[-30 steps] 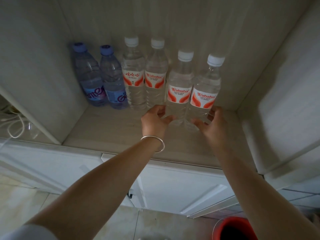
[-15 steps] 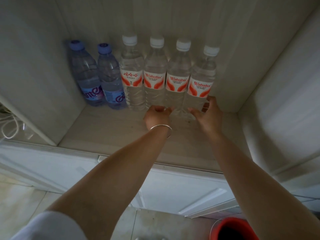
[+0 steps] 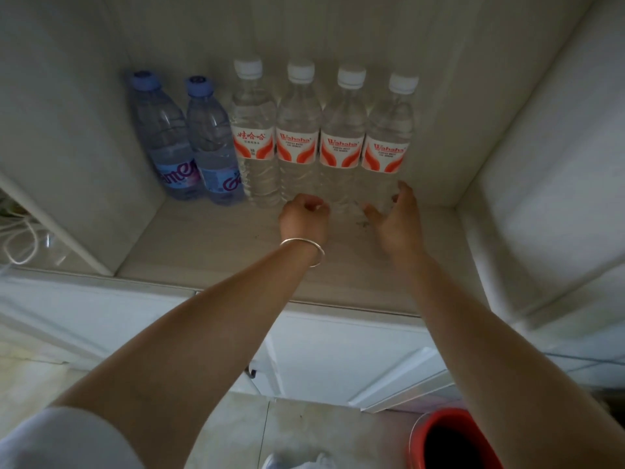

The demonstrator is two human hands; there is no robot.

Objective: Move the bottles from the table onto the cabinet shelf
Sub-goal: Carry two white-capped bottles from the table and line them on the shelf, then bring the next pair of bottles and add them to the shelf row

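Note:
Several water bottles stand upright in a row at the back of the cabinet shelf [image 3: 209, 245]. Two on the left are blue-capped bottles [image 3: 162, 137] with purple labels. To their right are white-capped clear bottles with red labels [image 3: 297, 140]. My left hand [image 3: 302, 221] is curled just in front of the third clear bottle [image 3: 341, 143], holding nothing. My right hand [image 3: 397, 221] is spread loosely around the base of the rightmost bottle [image 3: 387, 147], fingertips at its right side, thumb apart in front.
The shelf bay has white side walls close on the left [image 3: 67, 147] and right [image 3: 541, 164]. White cabinet doors [image 3: 338, 353] are below. A red bucket [image 3: 453, 441] stands on the floor at lower right. White cable [image 3: 20, 242] loops at far left.
The two right-hand clear bottles were pushed back into line with the others. Both hands have loosened off the bottle bases; the left has curled closed.

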